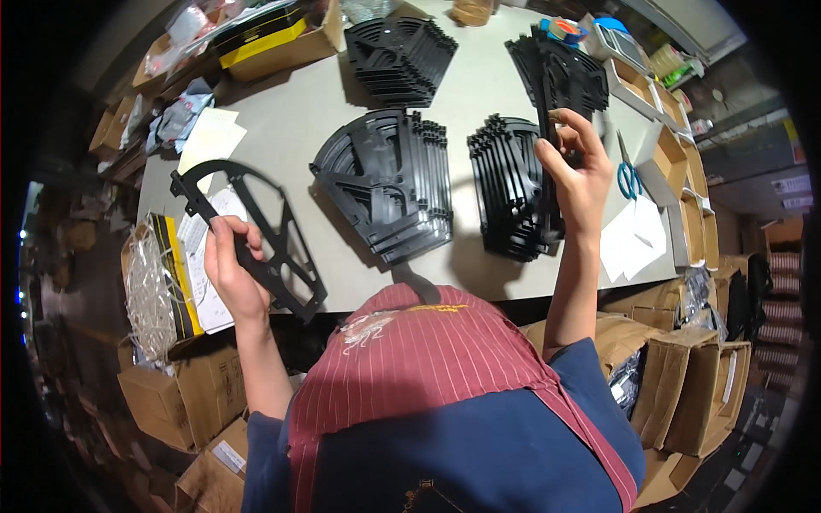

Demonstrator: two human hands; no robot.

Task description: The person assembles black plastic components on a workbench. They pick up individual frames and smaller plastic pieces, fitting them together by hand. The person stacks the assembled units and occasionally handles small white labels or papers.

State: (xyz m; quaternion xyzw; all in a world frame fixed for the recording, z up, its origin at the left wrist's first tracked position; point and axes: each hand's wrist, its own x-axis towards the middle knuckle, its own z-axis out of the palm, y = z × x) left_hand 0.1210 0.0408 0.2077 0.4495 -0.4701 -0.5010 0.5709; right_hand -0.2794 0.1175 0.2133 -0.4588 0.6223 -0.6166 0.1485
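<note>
My left hand [233, 269] is closed on the straight edge of a black fan-shaped plastic frame [282, 244], held tilted over the table's left front edge. My right hand [581, 167] grips another black plastic frame [546, 128], turned edge-on, so its outline is mostly hidden. Below and left of that hand stands a stack of black frames [505, 184]. Between my hands sits a larger stack of the same frames [385, 184]. Farther back are another stack [400, 60] and, at the far right, a partly covered stack [581, 77].
Teal-handled scissors [629, 179] and white paper [634, 239] lie on the right of the table [368, 286]. Open cardboard trays [663, 162] line the right edge. A yellow-and-black box [175, 274] stands at the left; cartons [184, 398] crowd the floor on both sides.
</note>
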